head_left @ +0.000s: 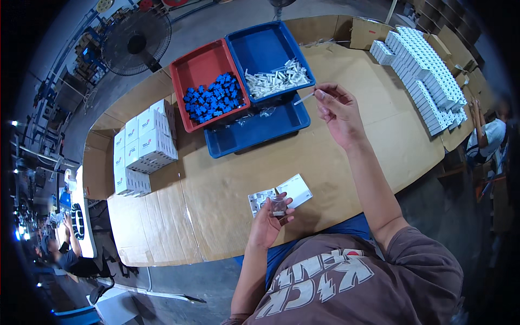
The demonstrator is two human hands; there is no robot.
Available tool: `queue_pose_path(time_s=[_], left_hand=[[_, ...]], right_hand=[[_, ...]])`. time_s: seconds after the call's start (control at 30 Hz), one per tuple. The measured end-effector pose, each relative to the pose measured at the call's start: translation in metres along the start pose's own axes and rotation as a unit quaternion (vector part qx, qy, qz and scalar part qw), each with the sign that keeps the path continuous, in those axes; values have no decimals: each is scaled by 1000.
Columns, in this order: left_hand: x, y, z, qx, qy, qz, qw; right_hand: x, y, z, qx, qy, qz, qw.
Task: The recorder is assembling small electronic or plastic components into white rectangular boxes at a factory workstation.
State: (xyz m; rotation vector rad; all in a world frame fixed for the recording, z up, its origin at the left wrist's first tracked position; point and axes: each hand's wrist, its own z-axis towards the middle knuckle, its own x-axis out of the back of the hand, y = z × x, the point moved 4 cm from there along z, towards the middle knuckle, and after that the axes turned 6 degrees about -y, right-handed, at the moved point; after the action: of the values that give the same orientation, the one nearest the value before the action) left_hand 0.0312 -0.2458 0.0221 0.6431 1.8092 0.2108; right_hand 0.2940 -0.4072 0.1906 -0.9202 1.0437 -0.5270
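Note:
Near the table's front edge my left hand (264, 226) is closed around a small clear plastic piece (278, 205). Just beyond it lies a white flat case (296, 190), spread open, with small parts in its left half; my fingers hide some of it. My right hand (342, 116) is raised at the right of the blue tray (271, 40), pinching a thin white stick (305, 99) between thumb and finger. That tray holds a heap of white, tube-like pieces (276, 78). To its left, blue plastic parts (214, 98) fill the near end of a red tray (201, 58).
A lower blue tray (260, 134) sits under the front of the two trays. White boxes (145, 142) are stacked at the left, and rows of small white blocks (420, 67) at the far right. Cardboard walls (336, 28) edge the table. Other people sit at both sides.

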Motion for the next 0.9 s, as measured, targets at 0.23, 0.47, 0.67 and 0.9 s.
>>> queue_pose_path(time_s=[0.23,0.47,0.67,0.9], left_hand=[[4,-3,-1,-8,0,-21,1000],[8,-4,2,-20,19,-32,999],[4,1,1,-29,2,-35,999],[6,-2,2,-31,-9,-40,999]], right_hand=[[9,16,-16,-30,6,-4,1000],[19,45,-35,-53,11,-229,972],[19,88,-70,-159,-115,-278,940],[-6,105,-90,-240,-204,-314,896]])
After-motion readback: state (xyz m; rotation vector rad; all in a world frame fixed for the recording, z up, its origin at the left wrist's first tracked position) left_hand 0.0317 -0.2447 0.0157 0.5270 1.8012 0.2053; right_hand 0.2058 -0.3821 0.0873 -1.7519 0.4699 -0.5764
